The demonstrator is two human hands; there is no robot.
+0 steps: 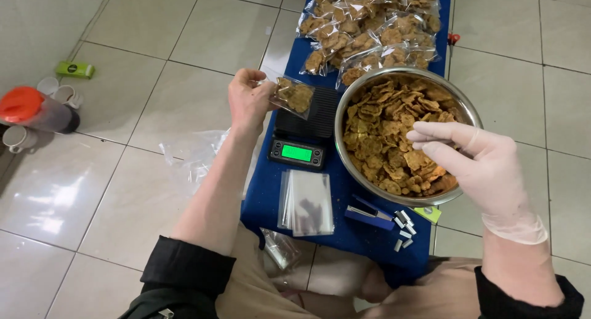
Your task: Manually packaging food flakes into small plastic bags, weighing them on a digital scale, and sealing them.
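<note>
A small bag of chips [294, 95] is held pinched in the left hand [248, 101] just above the scale [301, 137]. Beside the scale, the gloved right hand [471, 159] is kept loosely open, empty, over the bowl [351, 91].

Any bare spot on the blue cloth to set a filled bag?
Little: blue cloth is bare left of the empty bag stack, below the scale. Bowl, stapler and filled bags crowd the rest.

The pile of filled bags [369, 30] runs off the top edge; the scale [303, 131] platform sits partly behind the held bag [294, 96].
</note>
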